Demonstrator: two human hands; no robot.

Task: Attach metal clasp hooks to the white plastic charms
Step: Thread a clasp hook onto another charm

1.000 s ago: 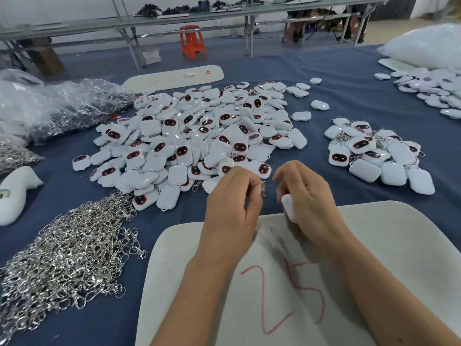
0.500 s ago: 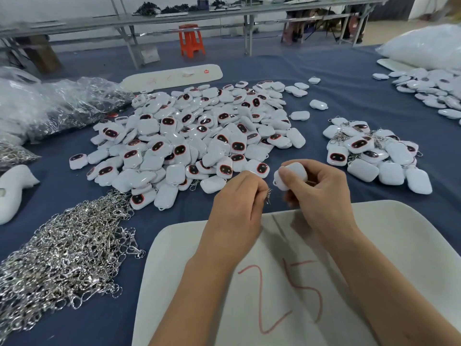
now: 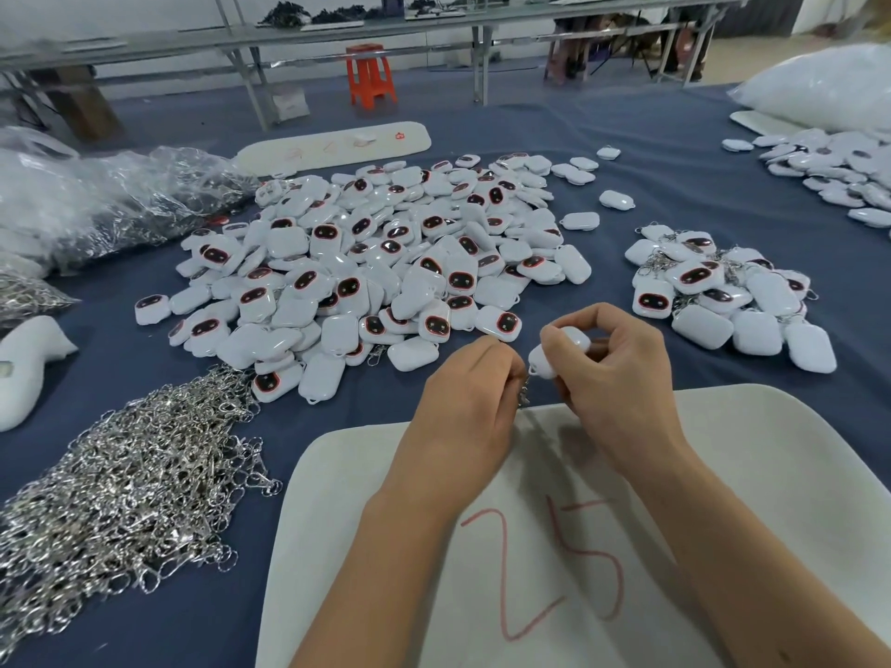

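- Charm [image 3: 554,351] pinched in the right hand [image 3: 612,373], above the white tray's [image 3: 771,474] far edge.
- Clasp hook [image 3: 524,395] pinched by the left hand [image 3: 470,402], dangling at the charm's loop (steady both, thread squarely).
- Hook heap [image 3: 125,489] lies left on the worktop [image 3: 675,185].

Left hand [image 3: 470,402], right hand [image 3: 614,378] bare; forearms unsleeved.

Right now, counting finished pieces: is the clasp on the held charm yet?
Cannot tell. The clasp hook hangs at the charm loop, but both hands hide the join.
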